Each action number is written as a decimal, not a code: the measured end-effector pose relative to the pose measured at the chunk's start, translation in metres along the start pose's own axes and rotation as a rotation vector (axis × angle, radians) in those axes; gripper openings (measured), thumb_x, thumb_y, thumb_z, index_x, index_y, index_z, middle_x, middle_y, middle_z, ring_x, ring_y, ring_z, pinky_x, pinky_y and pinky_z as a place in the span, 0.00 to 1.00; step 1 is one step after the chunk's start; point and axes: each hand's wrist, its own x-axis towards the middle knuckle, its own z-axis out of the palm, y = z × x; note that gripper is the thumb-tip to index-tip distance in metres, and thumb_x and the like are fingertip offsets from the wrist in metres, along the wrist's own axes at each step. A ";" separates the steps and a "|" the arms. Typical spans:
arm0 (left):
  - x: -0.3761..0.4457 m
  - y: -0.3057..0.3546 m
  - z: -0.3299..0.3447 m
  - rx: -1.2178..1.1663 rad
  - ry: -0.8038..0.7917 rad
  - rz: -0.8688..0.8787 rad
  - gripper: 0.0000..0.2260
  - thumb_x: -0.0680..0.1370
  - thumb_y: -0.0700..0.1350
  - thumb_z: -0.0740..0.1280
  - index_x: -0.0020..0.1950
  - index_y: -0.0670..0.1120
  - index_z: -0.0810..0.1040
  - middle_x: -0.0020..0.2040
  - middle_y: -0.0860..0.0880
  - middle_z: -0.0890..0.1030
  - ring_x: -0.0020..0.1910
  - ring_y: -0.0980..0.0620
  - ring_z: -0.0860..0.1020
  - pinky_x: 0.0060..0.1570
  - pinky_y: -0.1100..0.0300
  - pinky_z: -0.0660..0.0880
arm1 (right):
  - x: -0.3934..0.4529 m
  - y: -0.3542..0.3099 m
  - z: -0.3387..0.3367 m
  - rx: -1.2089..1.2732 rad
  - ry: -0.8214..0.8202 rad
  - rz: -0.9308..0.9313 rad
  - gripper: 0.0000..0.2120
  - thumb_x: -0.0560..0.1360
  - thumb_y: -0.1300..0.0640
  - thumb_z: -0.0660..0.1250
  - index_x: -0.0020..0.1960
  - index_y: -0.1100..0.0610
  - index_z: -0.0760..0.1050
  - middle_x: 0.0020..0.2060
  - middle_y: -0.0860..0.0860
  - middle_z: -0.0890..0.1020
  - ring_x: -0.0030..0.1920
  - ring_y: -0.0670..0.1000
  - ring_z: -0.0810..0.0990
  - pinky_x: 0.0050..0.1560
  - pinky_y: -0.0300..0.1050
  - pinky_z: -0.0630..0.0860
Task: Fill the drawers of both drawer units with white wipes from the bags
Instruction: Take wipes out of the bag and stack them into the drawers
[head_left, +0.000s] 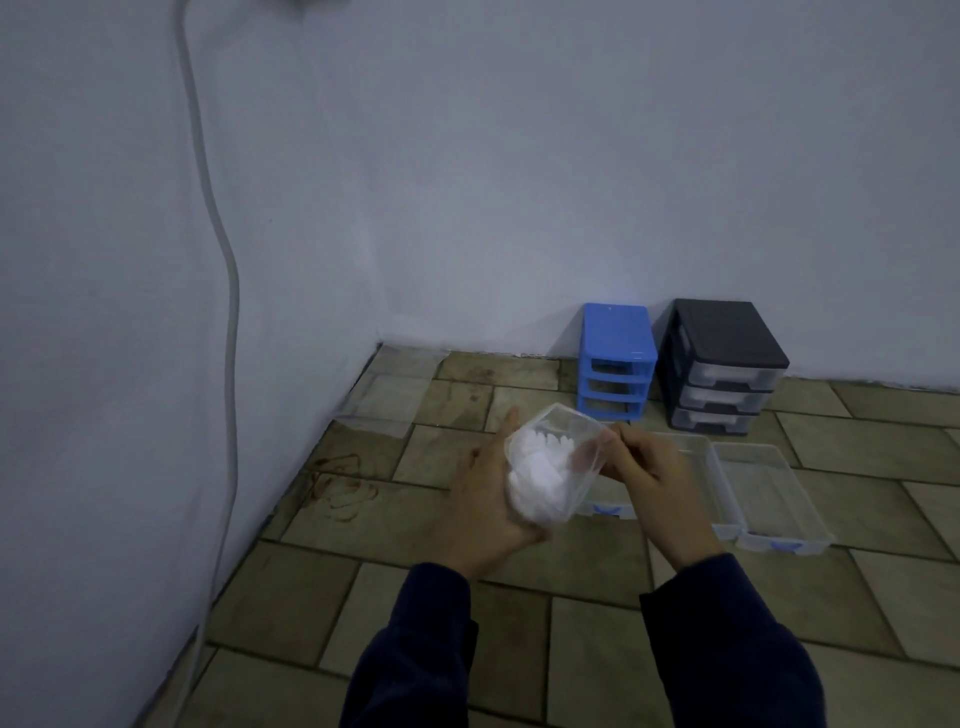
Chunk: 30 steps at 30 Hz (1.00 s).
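A clear plastic bag of white wipes (540, 478) is held above the tiled floor. My left hand (485, 512) cups it from below and the left. My right hand (641, 470) pinches the bag's open top edge at the right. The blue drawer unit (615, 332) stands against the far wall with its three slots without drawers. Beside it on the right stands the black drawer unit (724, 345), its three clear drawers in place. Three clear drawers with blue handles lie on the floor: one (605, 506) partly behind my hands, one (698, 467), and one (769, 499).
An empty clear bag (387, 392) lies flat on the floor by the wall corner at the left. A grey cable (228, 291) runs down the left wall. Brownish stains (345, 486) mark the tiles near the left wall.
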 end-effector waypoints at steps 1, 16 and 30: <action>0.003 0.003 0.000 0.090 0.039 -0.004 0.45 0.65 0.48 0.78 0.75 0.51 0.54 0.61 0.58 0.65 0.59 0.61 0.62 0.66 0.62 0.61 | 0.000 -0.001 0.000 0.004 -0.013 -0.005 0.16 0.76 0.53 0.59 0.44 0.64 0.79 0.41 0.54 0.82 0.42 0.46 0.82 0.46 0.34 0.78; 0.016 -0.011 -0.006 -0.065 0.268 -0.095 0.10 0.75 0.35 0.68 0.55 0.38 0.78 0.54 0.39 0.79 0.58 0.41 0.75 0.59 0.50 0.73 | 0.001 0.007 0.001 -0.116 0.024 -0.008 0.12 0.77 0.58 0.62 0.38 0.61 0.77 0.34 0.52 0.81 0.36 0.47 0.78 0.39 0.31 0.73; 0.007 -0.004 0.000 0.287 0.401 -0.003 0.08 0.73 0.35 0.66 0.50 0.41 0.79 0.51 0.45 0.75 0.53 0.50 0.66 0.50 0.54 0.72 | -0.002 0.003 0.024 -0.264 -0.175 -0.315 0.22 0.67 0.45 0.64 0.60 0.48 0.69 0.52 0.39 0.74 0.49 0.38 0.73 0.45 0.25 0.68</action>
